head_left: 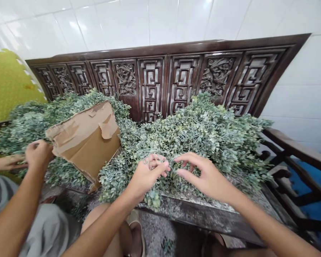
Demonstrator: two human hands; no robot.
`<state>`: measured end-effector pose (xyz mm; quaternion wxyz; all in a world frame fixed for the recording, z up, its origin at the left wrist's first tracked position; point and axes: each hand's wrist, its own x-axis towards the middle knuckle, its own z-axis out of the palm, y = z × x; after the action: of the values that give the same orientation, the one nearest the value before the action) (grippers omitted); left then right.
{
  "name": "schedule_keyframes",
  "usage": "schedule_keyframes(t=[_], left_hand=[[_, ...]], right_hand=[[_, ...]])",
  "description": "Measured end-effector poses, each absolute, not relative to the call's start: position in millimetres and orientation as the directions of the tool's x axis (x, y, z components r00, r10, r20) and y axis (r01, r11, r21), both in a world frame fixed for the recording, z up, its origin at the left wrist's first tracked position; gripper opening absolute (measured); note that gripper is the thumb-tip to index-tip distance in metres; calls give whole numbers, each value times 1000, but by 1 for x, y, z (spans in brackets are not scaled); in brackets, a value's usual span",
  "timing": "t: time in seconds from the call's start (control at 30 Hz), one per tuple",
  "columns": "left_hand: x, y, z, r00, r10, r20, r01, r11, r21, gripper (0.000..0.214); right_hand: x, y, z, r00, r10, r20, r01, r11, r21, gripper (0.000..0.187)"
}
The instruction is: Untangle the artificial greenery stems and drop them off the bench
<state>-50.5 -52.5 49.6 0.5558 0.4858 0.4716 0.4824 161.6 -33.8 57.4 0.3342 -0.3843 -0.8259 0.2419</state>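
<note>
Pale green leafy sprigs (pixel 203 135) lay heaped on a carved dark-wood bench (pixel 203 216). Left hand (pixel 149 174) curled nearly shut among stems, hold unclear; right hand (pixel 204 175) half open, empty. Torn cardboard (pixel 82 142) stood leftward, a co-worker's hand (pixel 39 154) at its edge.

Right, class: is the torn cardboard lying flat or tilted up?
Tilted up: the torn cardboard leans on the leafy sprigs, its edge raised.

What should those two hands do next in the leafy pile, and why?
Probably the right hand should close on one thin stem of the leafy pile and gently tease it loose. Its fingers are open right by the stems, close to the left hand, and the sprigs look tangled together.
</note>
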Motion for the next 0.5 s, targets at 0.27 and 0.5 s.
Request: schedule_keyframes(t=[0.27,0.5], left_hand=[[-40,-54,32,223,973,58,47,-70,996,12],[-31,-53,21,225,966,129,181,-172,968,15]], right_hand=[[159,-41,40,-510,754,414,472,647,-598,18],[163,-40,31,-486,795,363,428,579,-694,12]])
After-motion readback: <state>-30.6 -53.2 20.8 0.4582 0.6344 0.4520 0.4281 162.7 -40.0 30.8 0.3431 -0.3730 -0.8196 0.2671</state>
